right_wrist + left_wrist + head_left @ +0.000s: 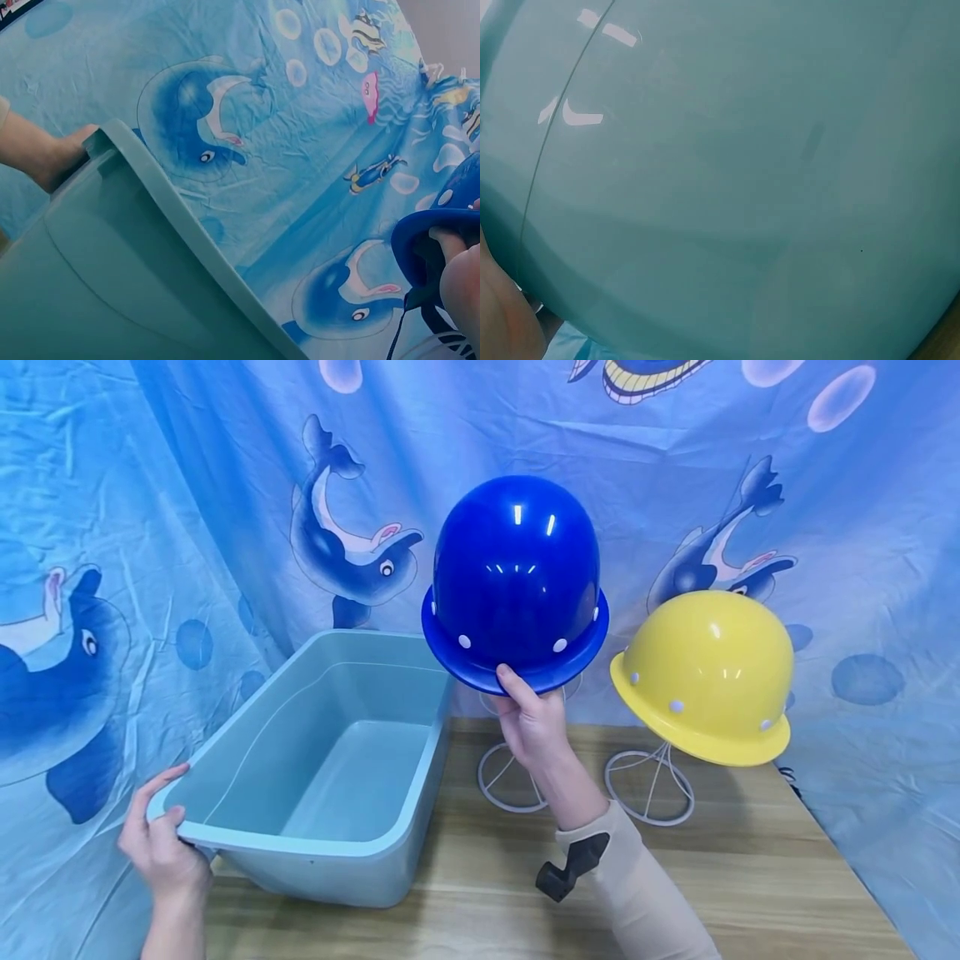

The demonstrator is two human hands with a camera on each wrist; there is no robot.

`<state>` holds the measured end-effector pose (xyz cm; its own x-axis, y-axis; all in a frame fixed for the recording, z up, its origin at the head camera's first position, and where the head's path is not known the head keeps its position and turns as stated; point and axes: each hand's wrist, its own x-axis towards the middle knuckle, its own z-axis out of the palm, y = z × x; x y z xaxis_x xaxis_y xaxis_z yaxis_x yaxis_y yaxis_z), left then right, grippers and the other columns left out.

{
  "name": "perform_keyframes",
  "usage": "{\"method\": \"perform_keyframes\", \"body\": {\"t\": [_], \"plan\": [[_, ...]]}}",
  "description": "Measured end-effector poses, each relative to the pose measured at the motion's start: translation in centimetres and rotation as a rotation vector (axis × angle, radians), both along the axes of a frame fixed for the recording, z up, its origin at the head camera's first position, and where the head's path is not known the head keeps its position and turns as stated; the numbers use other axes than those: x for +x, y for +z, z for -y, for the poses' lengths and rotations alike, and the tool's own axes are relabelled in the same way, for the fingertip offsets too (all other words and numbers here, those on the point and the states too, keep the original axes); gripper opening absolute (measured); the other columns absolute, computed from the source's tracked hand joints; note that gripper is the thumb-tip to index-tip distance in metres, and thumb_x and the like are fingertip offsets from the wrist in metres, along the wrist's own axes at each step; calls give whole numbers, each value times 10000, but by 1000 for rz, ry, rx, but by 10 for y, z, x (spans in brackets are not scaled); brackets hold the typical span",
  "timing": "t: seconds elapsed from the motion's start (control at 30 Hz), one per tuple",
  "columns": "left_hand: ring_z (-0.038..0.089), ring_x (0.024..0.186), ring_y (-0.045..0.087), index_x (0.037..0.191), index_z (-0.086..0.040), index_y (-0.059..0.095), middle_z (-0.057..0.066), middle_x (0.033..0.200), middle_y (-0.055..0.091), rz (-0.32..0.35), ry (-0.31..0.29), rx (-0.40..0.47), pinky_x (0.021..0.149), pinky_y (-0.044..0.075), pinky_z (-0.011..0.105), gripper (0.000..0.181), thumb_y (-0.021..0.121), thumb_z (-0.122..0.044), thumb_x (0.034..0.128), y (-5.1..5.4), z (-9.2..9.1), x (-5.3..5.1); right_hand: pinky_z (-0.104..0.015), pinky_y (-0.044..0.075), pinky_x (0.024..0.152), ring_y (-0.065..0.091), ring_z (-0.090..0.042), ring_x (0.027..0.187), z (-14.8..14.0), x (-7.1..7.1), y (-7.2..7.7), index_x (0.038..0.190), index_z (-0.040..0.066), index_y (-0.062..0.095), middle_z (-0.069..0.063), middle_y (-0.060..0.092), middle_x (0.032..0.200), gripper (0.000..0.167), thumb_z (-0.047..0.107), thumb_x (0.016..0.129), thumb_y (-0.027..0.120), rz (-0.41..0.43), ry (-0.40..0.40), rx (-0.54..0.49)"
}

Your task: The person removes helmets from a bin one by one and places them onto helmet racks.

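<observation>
My right hand grips the brim of a glossy blue hard hat, thumb on top and other fingers underneath. In the right wrist view, fingers reach beneath the blue brim, where dark straps show. Behind that hand is a white wire stand; whether the hat touches it, I cannot tell. At the near left corner of a pale teal plastic tub, my left hand holds the rim. No objects show inside the tub. Its outer wall fills most of the left wrist view.
A yellow hard hat sits tilted on a second white wire stand to the right. Everything stands on a wood-grain table. Behind and at the sides hangs a blue curtain printed with dolphins.
</observation>
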<state>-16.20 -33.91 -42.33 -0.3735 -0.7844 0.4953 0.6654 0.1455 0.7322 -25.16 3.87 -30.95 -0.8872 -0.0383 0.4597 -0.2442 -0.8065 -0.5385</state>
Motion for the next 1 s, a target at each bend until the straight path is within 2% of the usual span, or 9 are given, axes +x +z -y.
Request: {"method": "perform_keyframes", "body": {"t": [0.1, 0.33, 0.43, 0.6, 0.87, 1.0], "plan": [[136, 825, 664, 1145, 210, 706, 83, 1030, 784, -36, -7, 3, 751, 473, 233, 506, 319, 81, 845, -1, 1, -1, -289, 614, 917, 749, -116, 980, -1, 0, -3, 1389, 160, 508, -5, 680, 1174, 516, -165, 993, 448, 17, -14, 6], [121, 839, 655, 1143, 178, 727, 40, 1035, 782, 38, 53, -29, 759, 458, 231, 507, 326, 67, 854, -1, 1, -1, -298, 609, 938, 727, -118, 1025, -3, 0, -9, 1436, 163, 456, -9, 644, 1224, 546, -161, 995, 457, 74, -46, 15], [120, 853, 665, 1142, 186, 722, 41, 1046, 784, 42, 61, -40, 763, 463, 227, 502, 329, 67, 854, -1, 1, 0, -300, 609, 939, 726, -125, 1039, -4, 0, -12, 1457, 160, 443, -9, 636, 1238, 561, -160, 996, 458, 78, -55, 19], [124, 866, 673, 1145, 195, 717, 51, 1057, 786, 33, 51, -42, 766, 468, 227, 501, 330, 70, 853, -2, 1, 0, -296, 607, 946, 725, -128, 1036, -6, 3, -16, 1477, 162, 435, -1, 638, 1237, 589, -165, 989, 470, 68, -59, 27], [130, 851, 664, 1148, 189, 721, 51, 1048, 782, 32, 37, -11, 768, 468, 232, 512, 318, 75, 851, -4, 1, -1, -299, 613, 923, 747, -120, 980, -8, 4, -19, 1418, 157, 483, -9, 669, 1169, 546, -171, 981, 478, 78, -69, 9], [129, 863, 658, 1150, 164, 736, 37, 1057, 782, 58, 52, -13, 772, 459, 234, 522, 315, 72, 856, -2, 2, -2, -286, 613, 917, 742, -112, 969, -9, 3, -22, 1424, 167, 484, 0, 671, 1172, 556, -172, 984, 479, 72, -80, 20]]}}
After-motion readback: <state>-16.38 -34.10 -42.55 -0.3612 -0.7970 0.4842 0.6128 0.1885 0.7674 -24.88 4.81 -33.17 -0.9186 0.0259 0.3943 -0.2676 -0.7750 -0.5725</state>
